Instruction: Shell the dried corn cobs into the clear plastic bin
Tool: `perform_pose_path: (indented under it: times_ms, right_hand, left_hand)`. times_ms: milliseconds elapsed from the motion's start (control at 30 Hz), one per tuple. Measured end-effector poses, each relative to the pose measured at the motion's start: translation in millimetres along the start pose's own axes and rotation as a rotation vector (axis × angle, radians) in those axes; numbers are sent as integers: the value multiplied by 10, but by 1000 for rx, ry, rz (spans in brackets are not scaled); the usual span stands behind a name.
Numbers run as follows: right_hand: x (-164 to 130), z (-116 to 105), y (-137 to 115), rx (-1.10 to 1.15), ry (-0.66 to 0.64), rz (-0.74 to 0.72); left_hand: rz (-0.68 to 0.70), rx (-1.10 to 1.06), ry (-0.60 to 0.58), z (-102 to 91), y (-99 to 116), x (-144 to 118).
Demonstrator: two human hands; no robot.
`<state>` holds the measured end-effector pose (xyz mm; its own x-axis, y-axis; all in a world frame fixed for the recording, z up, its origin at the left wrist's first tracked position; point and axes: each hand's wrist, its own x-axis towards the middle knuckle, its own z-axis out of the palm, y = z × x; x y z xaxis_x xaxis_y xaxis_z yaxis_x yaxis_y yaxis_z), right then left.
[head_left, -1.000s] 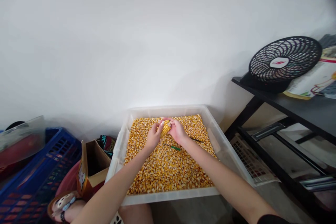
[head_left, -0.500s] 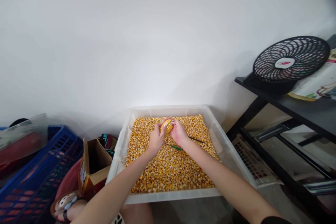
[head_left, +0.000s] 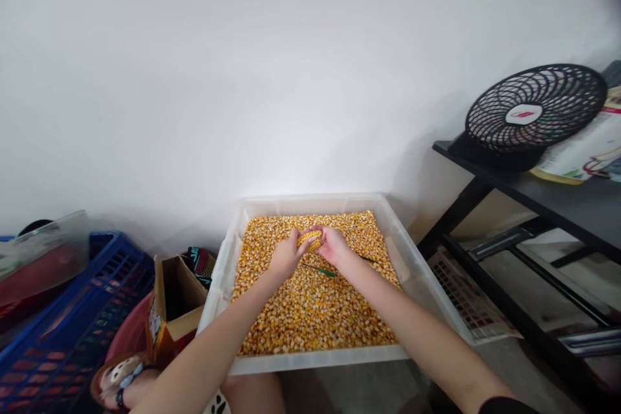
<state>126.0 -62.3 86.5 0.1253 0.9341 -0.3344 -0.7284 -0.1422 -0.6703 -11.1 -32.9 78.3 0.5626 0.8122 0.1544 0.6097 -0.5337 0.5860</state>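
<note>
A yellow corn cob (head_left: 310, 239) is gripped from both sides over a clear plastic tub (head_left: 220, 284) filled with loose corn kernels (head_left: 310, 310). My left hand (head_left: 286, 255) wraps its left end and my right hand (head_left: 332, 246) wraps its right end. Only a short middle stretch of the cob shows between my fingers. A thin tool with a green handle (head_left: 324, 271) lies on the kernels just below my hands.
A black fan (head_left: 531, 113) and a printed bag (head_left: 582, 149) sit on a black table (head_left: 557, 197) at the right. To the left stand an open cardboard box (head_left: 172, 304), a blue crate (head_left: 63, 330) and a pink basin (head_left: 129, 339). A white wall is behind.
Both hands with the cob have sunk slightly toward the kernels, and the grip has shifted a little around the cob. The view has drifted slightly.
</note>
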Motion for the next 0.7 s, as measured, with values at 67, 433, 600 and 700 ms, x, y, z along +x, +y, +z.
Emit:
perform_pose_path:
  times_ms: [67,433,600,700]
  right_hand:
    - [-19,13,-3,33,-10,1]
    - [-16,57,47,-47,35,-60]
    - [-14,39,29,-48,25,-54]
    - [-32,45,-17,12,-52,-56]
  left_hand:
    - [-3,-34,4,-1,-26,17]
    - [-46,-110,-1,-9,-54,40]
    - [-86,-233,16,14,-53,54]
    - [-211,-482,-30,25,-41,87]
